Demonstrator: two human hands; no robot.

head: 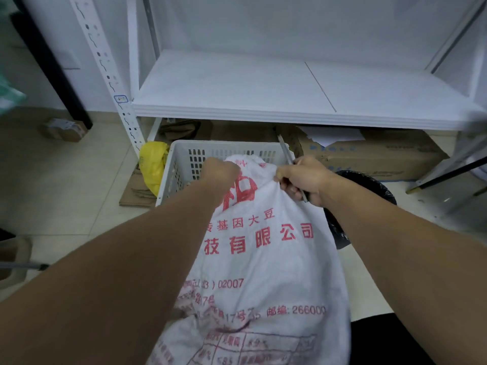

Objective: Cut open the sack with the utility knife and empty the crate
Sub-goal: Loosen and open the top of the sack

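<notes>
Sack (263, 259) front and centre, white woven fabric with red printed characters, draped from the bottom of the view up to the near rim of the white slotted crate (184, 159) on the floor. Left hand (220, 171) is balled into a fist, bunching the sack's top edge right over the crate. Right hand (305, 180) pinches the fabric's other corner between thumb and fingers, and in the same grip it carries the utility knife (287, 154), a slim grey tool whose end pokes up and away past the knuckles. Both forearms reach in bare from below.

Now the room: pale beige floor tiles (79, 180), a white metal shelf unit (237, 85) straight ahead with a bare white board and a perforated upright. Beneath the shelf sit flattened brown cardboard (184, 130) and a long cardboard box (369, 156) with blue print. A yellow plastic bag (152, 164) slumps just left of the crate, touching its wall. A black-lined bin (369, 185) stands right of the sack, partly hidden behind the right wrist.
</notes>
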